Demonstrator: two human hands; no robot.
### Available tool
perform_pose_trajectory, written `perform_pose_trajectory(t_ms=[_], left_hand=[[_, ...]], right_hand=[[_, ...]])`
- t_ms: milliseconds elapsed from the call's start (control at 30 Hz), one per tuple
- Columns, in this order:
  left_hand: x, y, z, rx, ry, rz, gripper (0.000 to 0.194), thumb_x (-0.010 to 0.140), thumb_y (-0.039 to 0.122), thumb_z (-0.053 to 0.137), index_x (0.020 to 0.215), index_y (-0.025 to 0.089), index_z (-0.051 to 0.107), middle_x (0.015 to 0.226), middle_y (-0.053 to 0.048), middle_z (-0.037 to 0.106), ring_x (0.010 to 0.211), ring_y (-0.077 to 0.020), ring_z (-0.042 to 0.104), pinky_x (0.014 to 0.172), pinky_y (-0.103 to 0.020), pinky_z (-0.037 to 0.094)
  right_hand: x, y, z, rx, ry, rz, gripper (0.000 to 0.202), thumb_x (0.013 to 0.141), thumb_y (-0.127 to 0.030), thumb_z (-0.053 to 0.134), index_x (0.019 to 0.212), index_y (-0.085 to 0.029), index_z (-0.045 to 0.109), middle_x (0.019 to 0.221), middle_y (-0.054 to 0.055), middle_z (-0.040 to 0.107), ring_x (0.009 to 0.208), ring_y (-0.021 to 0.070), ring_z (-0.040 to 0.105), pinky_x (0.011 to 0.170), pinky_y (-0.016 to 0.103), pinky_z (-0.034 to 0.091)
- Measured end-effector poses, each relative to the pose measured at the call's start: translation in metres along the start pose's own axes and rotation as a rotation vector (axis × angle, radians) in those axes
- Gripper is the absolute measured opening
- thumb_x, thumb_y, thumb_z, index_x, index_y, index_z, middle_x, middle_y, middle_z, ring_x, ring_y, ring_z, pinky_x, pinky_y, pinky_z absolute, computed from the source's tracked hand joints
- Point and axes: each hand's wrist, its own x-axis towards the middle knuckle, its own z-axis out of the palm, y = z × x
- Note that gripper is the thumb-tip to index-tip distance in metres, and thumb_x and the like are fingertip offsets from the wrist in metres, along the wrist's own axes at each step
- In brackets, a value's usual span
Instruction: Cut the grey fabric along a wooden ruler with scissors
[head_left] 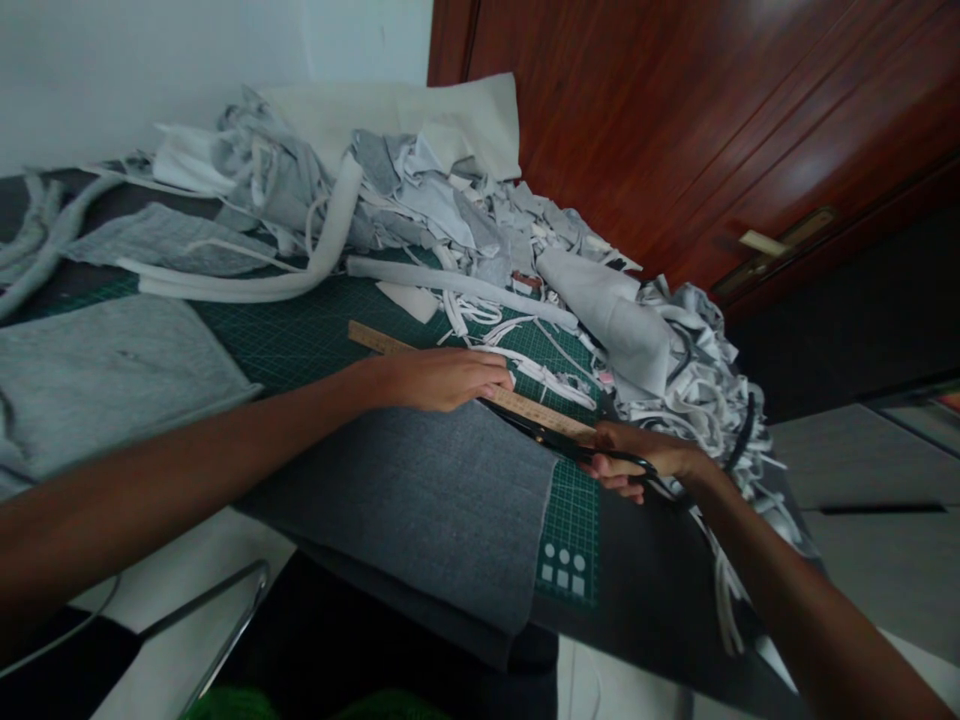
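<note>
My right hand grips a pair of black-handled scissors. Their dark blades point left along the upper edge of a dark grey cloth. A wooden ruler lies just beyond the scissors, its right end close to my right hand. Over the ruler's middle is my left hand, fingers together and closed at the ruler and the cloth edge. How far the blades are apart is hard to see. The cloth rests on a green cutting mat and hangs over the table's front edge.
Grey and white fabric scraps heap along the back and right. A light grey cloth piece lies at left. Padded tubes and white strips lie beyond the ruler. Behind stands a wooden door; a metal chair frame is below.
</note>
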Motion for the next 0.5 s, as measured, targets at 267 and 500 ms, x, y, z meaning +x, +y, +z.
perform_pose_trajectory(t_ms=[267, 500], left_hand=[[0.0, 0.003, -0.002, 0.037, 0.006, 0.024, 0.026, 0.107, 0.021, 0.041, 0.108, 0.017, 0.066, 0.109, -0.011, 0.067, 0.107, -0.0219, 0.064, 0.097, -0.03, 0.047], [0.0, 0.001, -0.002, 0.035, 0.007, 0.02, 0.025, 0.108, 0.022, 0.041, 0.112, 0.019, 0.066, 0.112, -0.01, 0.068, 0.109, -0.0209, 0.063, 0.099, -0.028, 0.047]], right_hand=[[0.008, 0.004, -0.006, -0.031, 0.025, -0.019, 0.058, 0.089, -0.07, 0.071, 0.074, -0.021, 0.043, 0.053, -0.009, 0.045, 0.04, 0.0053, 0.042, 0.038, 0.018, 0.043], [0.008, 0.004, -0.006, -0.039, 0.033, -0.071, 0.061, 0.088, -0.073, 0.073, 0.075, -0.02, 0.046, 0.054, -0.009, 0.046, 0.04, 0.0049, 0.044, 0.038, 0.017, 0.042]])
